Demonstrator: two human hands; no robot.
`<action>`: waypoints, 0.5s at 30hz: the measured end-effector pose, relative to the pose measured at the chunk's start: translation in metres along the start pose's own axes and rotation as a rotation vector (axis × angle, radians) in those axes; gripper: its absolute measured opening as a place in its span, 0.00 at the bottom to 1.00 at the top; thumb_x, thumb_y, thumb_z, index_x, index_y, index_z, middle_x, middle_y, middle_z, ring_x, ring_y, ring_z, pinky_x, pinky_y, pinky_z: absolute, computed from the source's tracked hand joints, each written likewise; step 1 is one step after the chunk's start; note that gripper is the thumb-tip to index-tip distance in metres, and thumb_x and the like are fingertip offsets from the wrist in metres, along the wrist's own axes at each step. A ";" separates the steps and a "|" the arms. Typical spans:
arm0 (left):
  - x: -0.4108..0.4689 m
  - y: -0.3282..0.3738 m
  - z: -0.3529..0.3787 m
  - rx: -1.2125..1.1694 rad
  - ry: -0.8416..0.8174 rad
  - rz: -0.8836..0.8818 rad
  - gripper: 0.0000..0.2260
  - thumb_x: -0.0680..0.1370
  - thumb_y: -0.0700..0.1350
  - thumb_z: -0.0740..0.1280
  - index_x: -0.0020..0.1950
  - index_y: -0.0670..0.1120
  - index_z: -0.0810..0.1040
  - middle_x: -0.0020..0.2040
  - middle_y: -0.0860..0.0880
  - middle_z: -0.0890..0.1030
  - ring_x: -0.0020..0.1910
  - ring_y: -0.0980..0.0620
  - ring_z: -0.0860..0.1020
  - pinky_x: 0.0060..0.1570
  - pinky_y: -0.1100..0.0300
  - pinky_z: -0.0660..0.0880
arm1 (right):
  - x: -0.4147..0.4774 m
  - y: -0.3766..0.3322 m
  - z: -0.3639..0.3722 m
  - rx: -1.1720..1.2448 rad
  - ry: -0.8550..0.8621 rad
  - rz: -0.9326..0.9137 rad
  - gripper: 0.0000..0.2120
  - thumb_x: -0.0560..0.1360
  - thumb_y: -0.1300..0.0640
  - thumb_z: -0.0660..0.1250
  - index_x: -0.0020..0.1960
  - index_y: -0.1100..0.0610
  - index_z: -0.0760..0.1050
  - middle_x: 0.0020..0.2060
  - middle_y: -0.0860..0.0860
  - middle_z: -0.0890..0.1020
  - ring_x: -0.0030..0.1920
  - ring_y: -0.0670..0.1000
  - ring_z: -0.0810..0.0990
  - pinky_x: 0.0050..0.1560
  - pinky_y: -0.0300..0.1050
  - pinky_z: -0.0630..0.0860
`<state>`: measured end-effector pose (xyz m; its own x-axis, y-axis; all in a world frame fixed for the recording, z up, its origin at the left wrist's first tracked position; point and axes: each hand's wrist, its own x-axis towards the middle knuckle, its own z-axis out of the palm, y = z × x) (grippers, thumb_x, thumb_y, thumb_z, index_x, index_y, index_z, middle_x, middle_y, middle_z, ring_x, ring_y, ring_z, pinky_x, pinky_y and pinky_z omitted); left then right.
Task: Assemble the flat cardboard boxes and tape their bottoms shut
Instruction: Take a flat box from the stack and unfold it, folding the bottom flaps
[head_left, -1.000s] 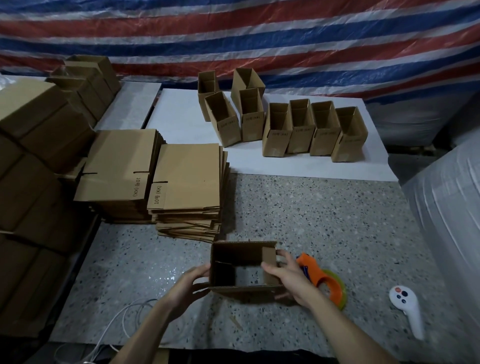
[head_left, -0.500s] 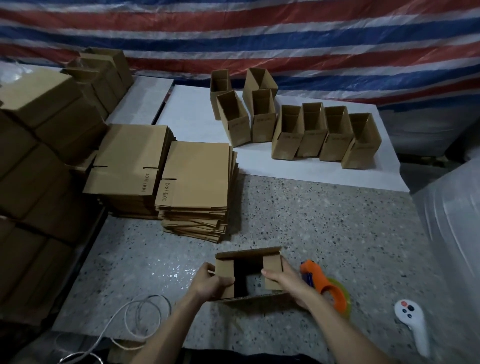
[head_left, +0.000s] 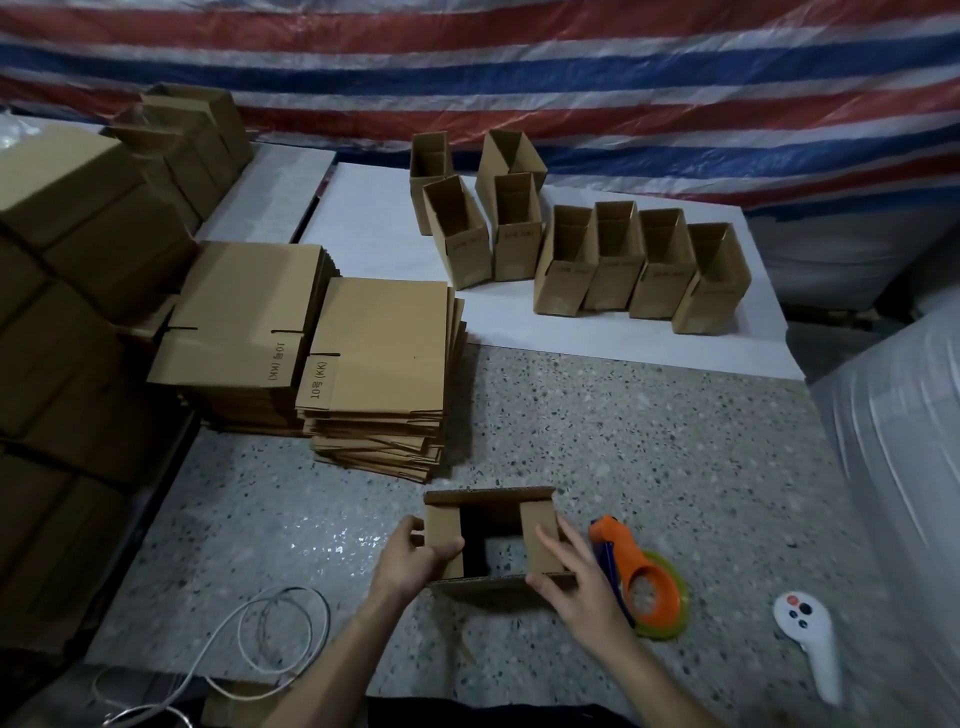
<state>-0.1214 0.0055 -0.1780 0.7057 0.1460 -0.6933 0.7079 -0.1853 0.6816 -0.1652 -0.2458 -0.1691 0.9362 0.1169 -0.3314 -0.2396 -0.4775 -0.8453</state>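
Left hand (head_left: 410, 558): grips the left side of the small box (head_left: 483, 592); thumb over the folded-in left flap (head_left: 443, 535), fingers curled round the outer wall.
Right hand (head_left: 576, 582): fingers nearly straight and spread, lying on the right flap (head_left: 537, 540); thumb against the near long flap; not closed round anything.
Box: between both hands, standing on the speckled table (head_left: 623, 441); both short flaps turned inward, both long flaps not folded over them; dark gap between the short flaps, table visible through it.
Tape dispenser (head_left: 631, 558): orange, lying flat just right of the right hand, partly hidden behind it.
Controller (head_left: 805, 639): white, well right of the right hand.
Cable (head_left: 283, 590): white loops, left of the left forearm.
Flat stacks (head_left: 379, 358): two piles of unfolded cardboard, beyond the left hand, side by side.
Assembled boxes (head_left: 613, 254): eight, open tops up, on a white board (head_left: 374, 234) far beyond both hands.
Large cartons (head_left: 67, 218): piled far left of the left hand.
Tarp (head_left: 519, 67): red, white and blue stripes, farthest back.
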 end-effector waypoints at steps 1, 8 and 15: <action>-0.001 -0.001 -0.001 -0.012 -0.010 0.003 0.22 0.68 0.52 0.80 0.56 0.49 0.76 0.50 0.48 0.83 0.47 0.48 0.84 0.46 0.51 0.83 | 0.002 0.000 0.001 -0.001 0.021 0.012 0.29 0.68 0.28 0.68 0.67 0.28 0.67 0.76 0.33 0.56 0.74 0.32 0.55 0.75 0.44 0.55; -0.010 0.003 -0.011 -0.035 -0.090 0.025 0.23 0.70 0.48 0.80 0.59 0.47 0.74 0.55 0.48 0.80 0.50 0.47 0.82 0.38 0.58 0.79 | 0.005 -0.008 0.008 0.075 0.127 0.090 0.31 0.63 0.31 0.72 0.62 0.43 0.80 0.71 0.40 0.68 0.72 0.42 0.64 0.73 0.45 0.61; -0.014 0.001 -0.024 -0.125 -0.172 -0.084 0.20 0.82 0.62 0.57 0.60 0.48 0.77 0.61 0.48 0.80 0.54 0.45 0.82 0.45 0.53 0.80 | 0.016 -0.029 0.021 0.157 0.324 0.165 0.40 0.69 0.43 0.78 0.75 0.38 0.62 0.67 0.46 0.72 0.69 0.52 0.71 0.67 0.55 0.72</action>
<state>-0.1295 0.0271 -0.1620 0.6364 -0.0145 -0.7712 0.7696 -0.0558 0.6361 -0.1484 -0.2118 -0.1585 0.9084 -0.2430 -0.3401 -0.4066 -0.3251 -0.8538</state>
